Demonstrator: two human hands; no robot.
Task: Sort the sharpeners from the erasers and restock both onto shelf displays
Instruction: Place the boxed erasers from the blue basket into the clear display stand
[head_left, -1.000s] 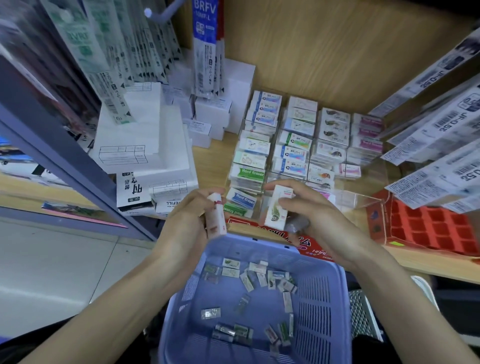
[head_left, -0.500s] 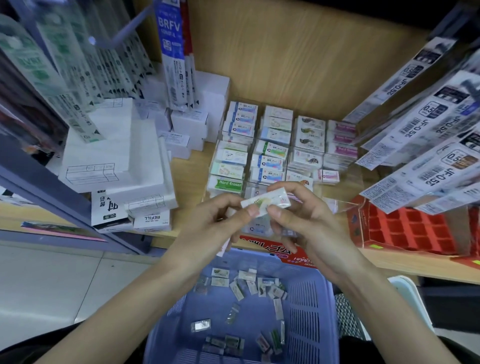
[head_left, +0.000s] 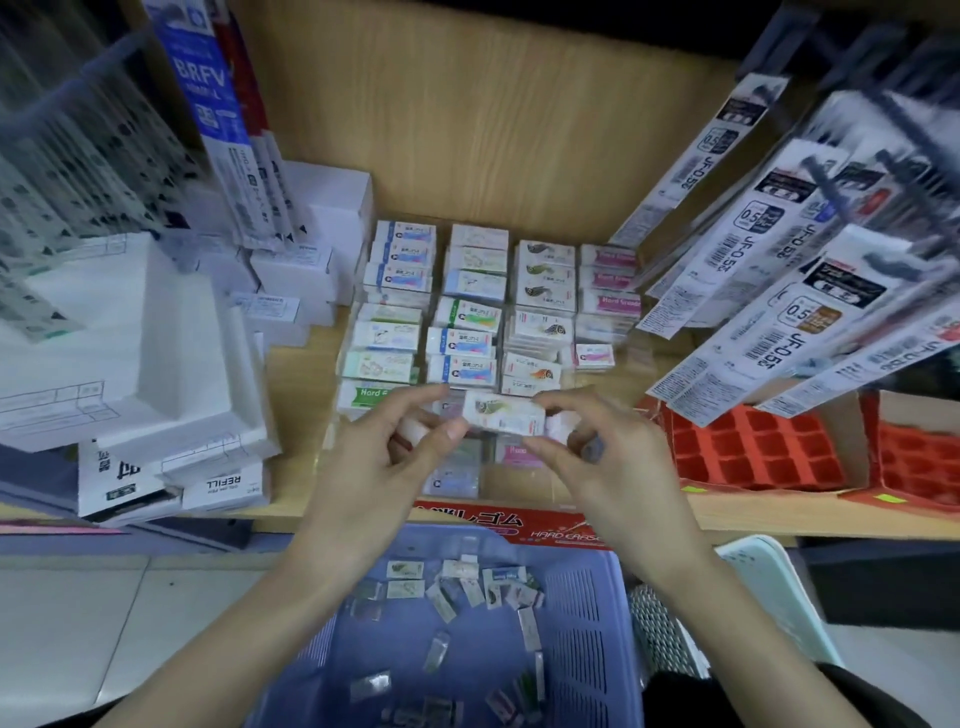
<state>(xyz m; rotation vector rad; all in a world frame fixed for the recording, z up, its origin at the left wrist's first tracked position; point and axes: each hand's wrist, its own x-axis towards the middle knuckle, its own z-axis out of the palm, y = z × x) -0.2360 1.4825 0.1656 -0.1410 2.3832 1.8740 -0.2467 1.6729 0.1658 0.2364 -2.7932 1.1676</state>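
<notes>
Between left hand (head_left: 384, 457) and right hand (head_left: 613, 467), a white eraser (head_left: 504, 418), greenish print.

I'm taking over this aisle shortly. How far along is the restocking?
Done: stacked erasers fill several rows on the shelf. In hand: the left hand and right hand pinch one eraser by its ends above the front row. Left: many small packets lie loose in the blue basket, and the red tray beside the display shows bare compartments.

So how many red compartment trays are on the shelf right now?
2. One red tray sits just right of the right hand; the second red tray is beside it at the frame's right edge, cut off. Hanging packs may hide more.
</notes>
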